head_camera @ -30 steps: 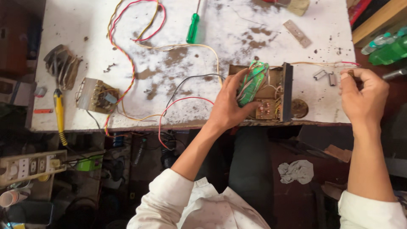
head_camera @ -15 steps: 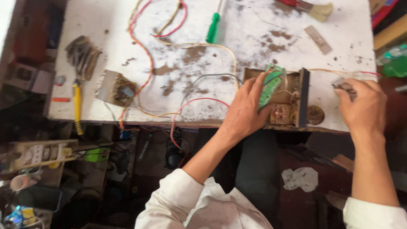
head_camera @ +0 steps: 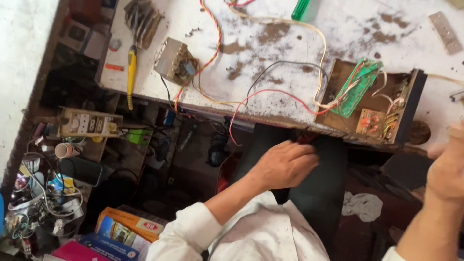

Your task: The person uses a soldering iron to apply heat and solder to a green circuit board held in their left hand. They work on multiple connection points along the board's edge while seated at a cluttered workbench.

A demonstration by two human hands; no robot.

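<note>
Off the green circuit board (head_camera: 356,88), left hand (head_camera: 285,164) droops loosely open, empty; right hand's (head_camera: 447,169) grip unclear.

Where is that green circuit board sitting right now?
In the head view, the green circuit board lies tilted inside the open brown casing at the bench's near edge, right of centre, with coloured wires running to it, above the left hand.

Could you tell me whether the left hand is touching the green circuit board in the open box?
Apart. The head view shows the left hand below the table edge, over a dark surface, while the green circuit board sits up in the open box.
</note>
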